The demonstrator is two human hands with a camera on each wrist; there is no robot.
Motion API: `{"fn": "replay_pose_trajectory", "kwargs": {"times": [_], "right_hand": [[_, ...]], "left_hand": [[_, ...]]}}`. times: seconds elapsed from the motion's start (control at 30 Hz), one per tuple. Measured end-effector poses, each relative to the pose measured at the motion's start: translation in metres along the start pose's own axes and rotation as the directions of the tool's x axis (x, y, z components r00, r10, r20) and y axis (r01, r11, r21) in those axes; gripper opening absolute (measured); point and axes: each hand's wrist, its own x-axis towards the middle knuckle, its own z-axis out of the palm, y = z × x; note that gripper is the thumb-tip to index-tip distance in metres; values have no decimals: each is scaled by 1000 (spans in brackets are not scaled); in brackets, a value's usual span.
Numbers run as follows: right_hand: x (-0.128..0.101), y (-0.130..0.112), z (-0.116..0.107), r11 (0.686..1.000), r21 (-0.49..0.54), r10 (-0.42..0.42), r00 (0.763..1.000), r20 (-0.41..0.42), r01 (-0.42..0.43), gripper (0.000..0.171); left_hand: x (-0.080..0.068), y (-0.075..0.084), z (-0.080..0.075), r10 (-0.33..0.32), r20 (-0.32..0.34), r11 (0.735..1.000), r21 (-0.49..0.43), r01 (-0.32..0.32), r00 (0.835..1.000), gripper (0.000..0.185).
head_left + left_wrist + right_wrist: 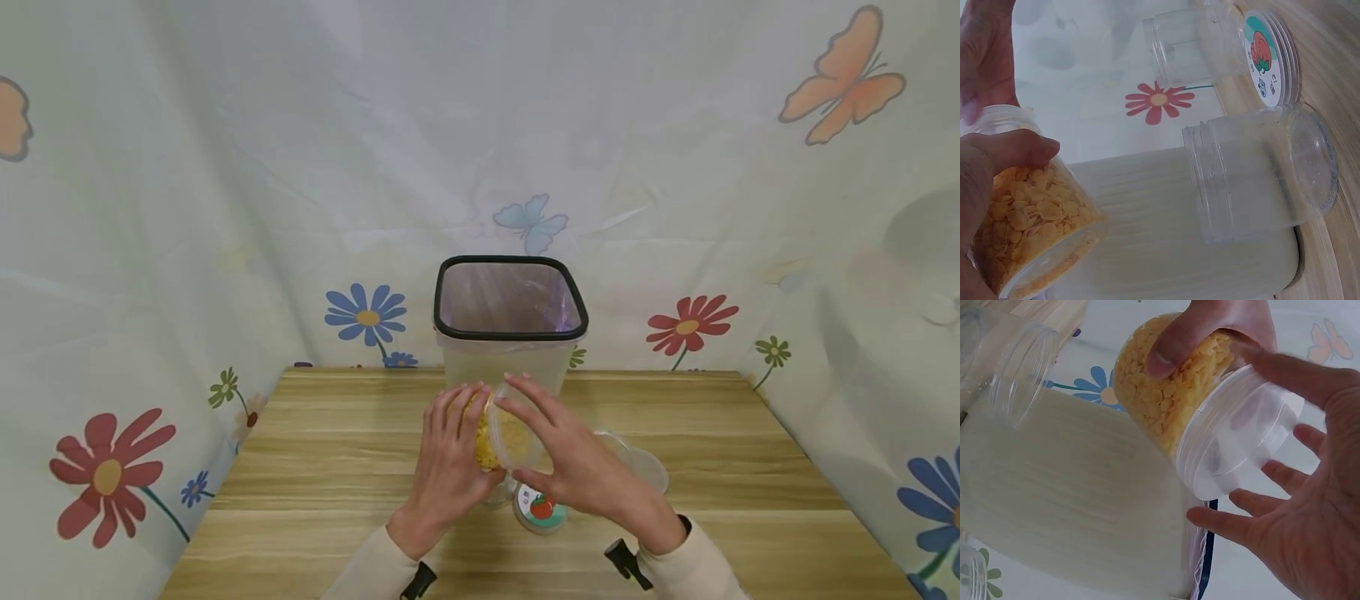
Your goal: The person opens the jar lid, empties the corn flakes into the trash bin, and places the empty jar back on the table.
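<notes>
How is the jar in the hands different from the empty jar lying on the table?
The held jar is packed with yellow flakes; the lying jar is empty. The held jar has a white lid on it, while the lying jar's threaded mouth is open. The held jar is tilted in the air, gripped by the left hand with the right hand at its lid; the lying jar rests on its side on the table. Both are clear plastic.

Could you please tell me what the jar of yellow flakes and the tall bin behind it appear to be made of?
The small round jar of yellow flakes looks like clear, glossy plastic: the flakes show through, and its neck is threaded. The tall square bin with a black rim seems to be frosted, translucent plastic with a matt, faintly ribbed wall; a thin liner bag apparently sits inside.
</notes>
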Motion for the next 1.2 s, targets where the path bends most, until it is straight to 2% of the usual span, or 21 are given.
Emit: {"fn": "replay_pose_trajectory", "kwargs": {"times": [0.1, 0.17, 0.27, 0.37, 0.47, 0.6, 0.7, 0.9, 1.03, 1.2], "right_hand": [[0, -3, 1, 998, 18, 69, 997, -44, -68, 98], [0, -7, 1, 986, 20, 164, 983, -88, -163, 96], [2, -15, 0, 942, 12, 335, 934, -122, -336, 91], [4, -20, -1, 888, -1, 457, 884, -96, -459, 89], [6, -23, -1, 858, -16, 511, 857, -66, -513, 88], [8, -23, 0, 846, -19, 531, 845, -67, -533, 86], [8, -22, 0, 852, -6, 522, 850, -74, -524, 84], [7, -20, -2, 883, 32, 469, 881, -55, -468, 83], [6, -18, -3, 917, 35, 398, 917, -41, -396, 83], [6, -15, -3, 963, 16, 269, 962, -40, -269, 84]], "left_hand": [[1, 0, 0, -1, -8, 1000, -7, 1, 1000, 107], [2, 1, 0, 1, -14, 1000, -9, -1, 1000, 104], [4, 3, 0, 2, -8, 1000, 0, -2, 1000, 103], [5, 5, 0, 7, 0, 1000, 8, -7, 1000, 105], [7, 6, 0, 16, -4, 1000, 19, -16, 1000, 104], [7, 7, -1, 20, -7, 999, 28, -19, 1000, 103], [7, 7, -1, 19, -6, 999, 34, -19, 1000, 103], [6, 6, -2, 6, 6, 999, 45, -6, 1000, 100], [4, 5, -2, 7, 7, 999, 48, -7, 1000, 98], [2, 3, -2, 7, -2, 999, 32, -7, 1000, 101]]}}
